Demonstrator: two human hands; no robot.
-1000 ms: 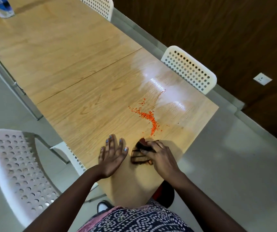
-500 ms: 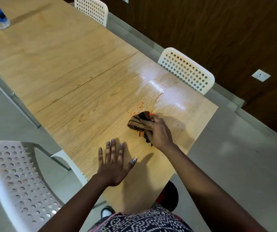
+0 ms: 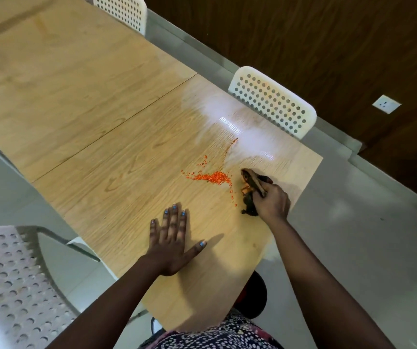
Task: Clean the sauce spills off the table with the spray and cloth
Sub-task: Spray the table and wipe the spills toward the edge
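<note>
Wiping step under way, sauce spill (image 3: 211,177) not yet cleared.
Right hand (image 3: 272,204) grips the cloth (image 3: 251,183) at the spill's 3 o'clock; left hand (image 3: 170,239) lies flat, fingers straight, on the surface (image 3: 101,122). Next, I judge: sweep toward 9 o'clock.

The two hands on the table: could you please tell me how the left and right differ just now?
The left hand lies flat, fingers straight and spread, holding nothing; the right hand is curled round the dark cloth. The left sits nearer the person, short of the orange sauce; the right is beside the sauce, near the table's far edge. Both are on the same wooden table.
</note>
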